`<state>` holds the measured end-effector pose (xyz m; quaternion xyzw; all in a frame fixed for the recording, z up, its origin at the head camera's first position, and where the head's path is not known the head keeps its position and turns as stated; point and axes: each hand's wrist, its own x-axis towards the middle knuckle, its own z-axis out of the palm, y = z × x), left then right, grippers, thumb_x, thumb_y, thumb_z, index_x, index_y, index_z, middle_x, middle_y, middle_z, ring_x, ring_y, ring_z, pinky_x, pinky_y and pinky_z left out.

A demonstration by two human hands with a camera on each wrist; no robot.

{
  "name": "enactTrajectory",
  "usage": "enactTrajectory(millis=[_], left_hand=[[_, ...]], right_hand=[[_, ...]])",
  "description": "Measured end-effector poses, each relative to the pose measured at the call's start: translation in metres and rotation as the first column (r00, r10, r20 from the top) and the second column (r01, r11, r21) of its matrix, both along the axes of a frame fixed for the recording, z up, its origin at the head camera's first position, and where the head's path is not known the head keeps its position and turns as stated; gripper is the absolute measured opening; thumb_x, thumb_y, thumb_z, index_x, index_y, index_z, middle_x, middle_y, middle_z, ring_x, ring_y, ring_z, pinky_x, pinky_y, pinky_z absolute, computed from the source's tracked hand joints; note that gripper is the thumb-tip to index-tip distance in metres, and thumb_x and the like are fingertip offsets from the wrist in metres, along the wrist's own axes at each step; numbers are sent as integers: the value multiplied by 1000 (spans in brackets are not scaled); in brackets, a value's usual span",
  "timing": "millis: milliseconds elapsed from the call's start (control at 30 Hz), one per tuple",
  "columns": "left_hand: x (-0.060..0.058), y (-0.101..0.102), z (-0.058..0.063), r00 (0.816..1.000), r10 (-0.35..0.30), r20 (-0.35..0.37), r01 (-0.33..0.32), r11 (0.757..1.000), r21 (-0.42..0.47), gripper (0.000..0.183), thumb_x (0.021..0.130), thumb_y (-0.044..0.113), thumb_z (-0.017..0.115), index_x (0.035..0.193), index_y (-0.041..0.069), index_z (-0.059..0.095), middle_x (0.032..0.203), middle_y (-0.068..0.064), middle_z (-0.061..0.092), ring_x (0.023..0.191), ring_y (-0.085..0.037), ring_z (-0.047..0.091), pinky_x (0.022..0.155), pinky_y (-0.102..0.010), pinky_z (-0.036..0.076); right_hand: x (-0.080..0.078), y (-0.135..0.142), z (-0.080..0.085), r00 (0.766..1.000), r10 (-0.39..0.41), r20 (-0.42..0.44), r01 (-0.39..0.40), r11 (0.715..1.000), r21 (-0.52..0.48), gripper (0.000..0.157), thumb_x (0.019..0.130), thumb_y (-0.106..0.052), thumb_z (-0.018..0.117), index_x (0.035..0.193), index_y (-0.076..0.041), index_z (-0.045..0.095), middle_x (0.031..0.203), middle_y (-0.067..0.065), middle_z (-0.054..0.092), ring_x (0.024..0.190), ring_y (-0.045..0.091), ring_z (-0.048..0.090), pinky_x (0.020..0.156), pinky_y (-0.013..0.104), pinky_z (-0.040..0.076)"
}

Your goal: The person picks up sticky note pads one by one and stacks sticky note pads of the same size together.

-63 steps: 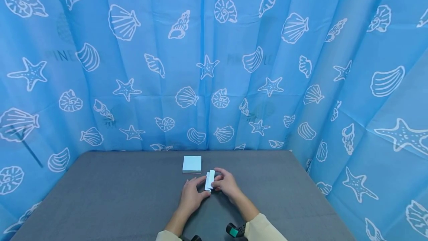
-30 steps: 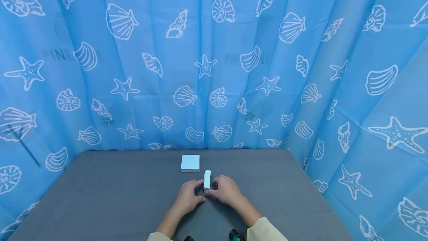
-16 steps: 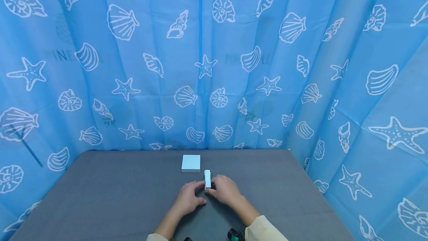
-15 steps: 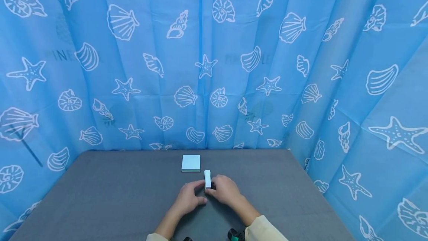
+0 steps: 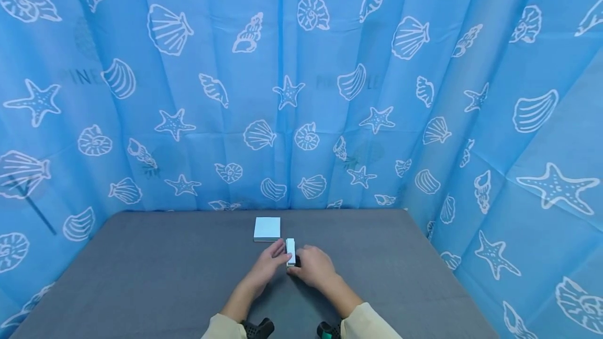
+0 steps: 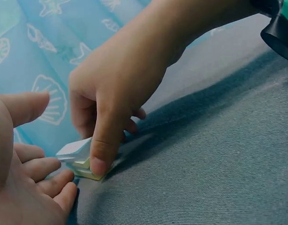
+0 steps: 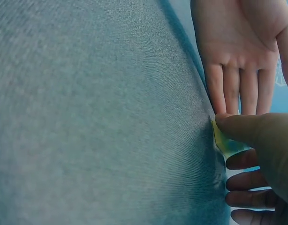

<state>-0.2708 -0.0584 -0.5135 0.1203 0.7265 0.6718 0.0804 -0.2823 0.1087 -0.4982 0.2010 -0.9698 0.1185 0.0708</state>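
Observation:
A small stack of narrow, white-topped paper pads [image 5: 290, 250] lies on the grey cloth, right of the hands' midline in neither hand's air; yellow layers show below the white in the left wrist view. My right hand [image 5: 316, 267] grips this stack from the right, its thumb [image 6: 102, 154] against the near end. My left hand [image 5: 266, 266] is beside the left side, its fingers [image 7: 232, 89] extended and close to the stack or touching it. Its thumb [image 6: 31, 108] is raised clear of the fingers. The right fingers hide part of the stack.
Behind the hands, a square white-topped block [image 5: 267, 228] lies on the grey cloth-covered table [image 5: 179, 266]. A blue shell-patterned curtain [image 5: 264, 93] hangs behind the table and along its sides. Black wrist devices [image 5: 259, 328] sit at both cuffs.
Two seconds ago the upper piece sat tilted and offset; now the stack is straighter. My left fingers have straightened along its left side, and the left thumb has risen from near the table.

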Motion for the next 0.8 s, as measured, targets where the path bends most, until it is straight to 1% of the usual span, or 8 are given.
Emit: enactTrajectory(millis=[100, 267, 400, 500, 633, 700, 800], left_hand=[[-3, -1, -1, 999, -27, 23, 26, 998, 49, 67, 99, 18, 57, 149, -9, 21, 153, -28, 27, 140, -42, 27, 111, -57, 22], [-3, -3, -2, 997, -71, 33, 68, 993, 93, 67, 97, 10, 57, 150, -8, 20, 153, -28, 26, 140, -42, 26, 110, -56, 24], [0, -4, -2, 993, -102, 55, 94, 987, 131, 70, 95, 7, 58, 151, -7, 18, 153, -28, 25, 140, -42, 25, 110, -55, 26], [1, -5, -2, 991, -109, 71, 98, 984, 150, 75, 92, 8, 63, 151, -7, 18, 154, -28, 24, 141, -41, 25, 111, -54, 26], [2, -6, 0, 990, -118, 75, 105, 983, 153, 79, 89, 7, 66, 151, -8, 18, 153, -28, 24, 141, -41, 23, 111, -54, 24], [1, -6, 0, 990, -127, 67, 117, 983, 143, 79, 89, 5, 65, 151, -8, 17, 153, -29, 23, 141, -42, 22, 111, -53, 25], [1, -7, 0, 988, -137, 68, 126, 982, 142, 78, 90, 4, 64, 150, -9, 17, 153, -29, 23, 141, -42, 22, 111, -52, 26]], right_hand=[[-1, -1, 0, 1000, 19, -2, -19, 1000, 6, 37, 82, -48, 74, 92, -12, 71, 71, -6, 49, 60, 10, 44, 53, 27, 38], [-3, -1, -1, 999, 35, -9, -34, 999, 10, 40, 83, -49, 73, 95, -11, 71, 73, -5, 52, 64, 10, 46, 54, 27, 40], [-5, 1, -3, 999, 20, -37, -19, 999, 35, 43, 82, -52, 73, 95, -10, 72, 74, -4, 52, 66, 12, 46, 57, 28, 40], [-5, 3, -4, 998, 4, -61, -1, 999, 50, 50, 81, -56, 72, 99, -9, 72, 79, -2, 55, 70, 14, 46, 61, 30, 42], [-5, 4, -4, 997, 17, -79, -11, 998, 68, 57, 81, -59, 69, 108, -9, 71, 92, 2, 61, 79, 17, 49, 71, 35, 46], [-5, 4, -3, 996, 34, -85, -28, 997, 76, 56, 82, -58, 69, 110, -9, 70, 97, 4, 62, 82, 17, 51, 73, 36, 47], [-6, 5, -3, 995, 52, -85, -46, 996, 71, 53, 83, -54, 71, 110, -9, 70, 99, 4, 63, 83, 17, 51, 73, 36, 47]])
